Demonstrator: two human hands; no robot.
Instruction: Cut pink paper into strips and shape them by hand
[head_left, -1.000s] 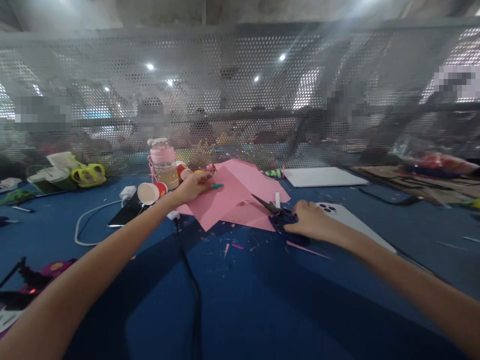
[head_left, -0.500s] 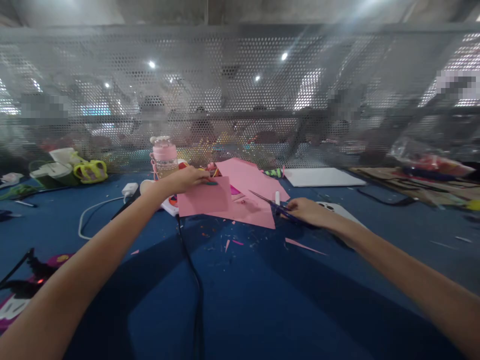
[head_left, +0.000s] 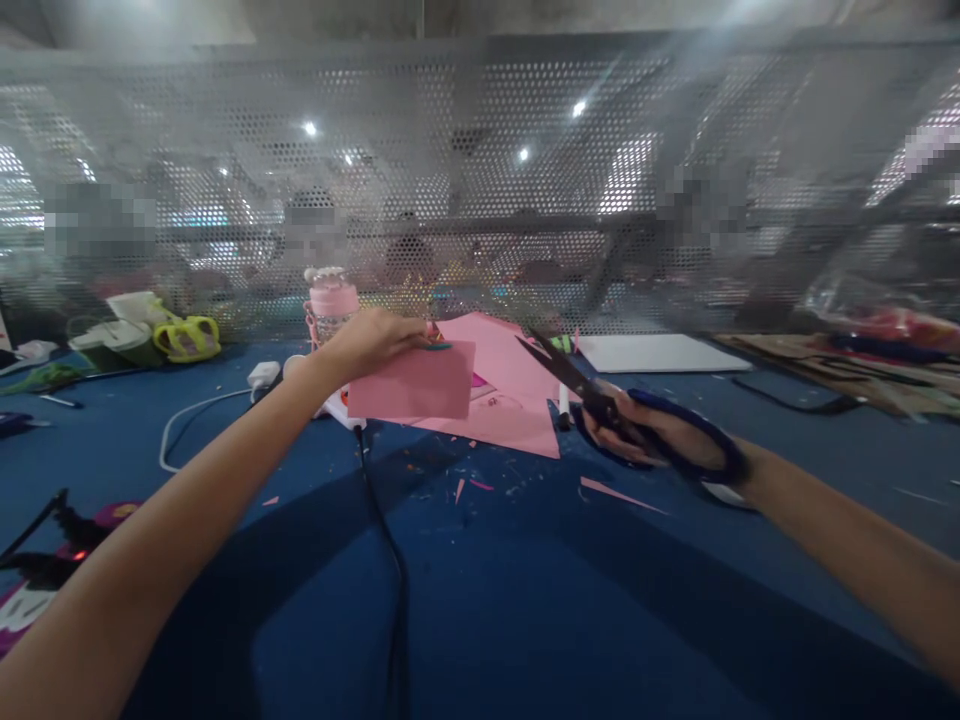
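Observation:
My left hand (head_left: 375, 342) is closed on the upper edge of a rectangular sheet of pink paper (head_left: 412, 386), held raised with its face toward me. Something teal shows by the fingertips, too small to make out. Dark blue-handled scissors (head_left: 574, 378) are in my right hand (head_left: 616, 432), their blades slightly apart and pointing up and left. Beyond the held sheet lies a larger piece of pink paper (head_left: 502, 350). A white marker-like stick (head_left: 564, 408) stands or lies just left of the scissors.
At the back left is a pink bottle (head_left: 334, 298). A white charger (head_left: 262, 375) with cable lies nearby, and a black cord (head_left: 390, 560) runs toward me. Pink scraps (head_left: 619, 494) dot the blue table. White sheets (head_left: 664, 353) lie before the perforated screen (head_left: 480, 180).
My right hand has lifted and turned the scissors, bringing them closer to the camera with the blades more raised. The pink sheet in my left hand has moved slightly right and up.

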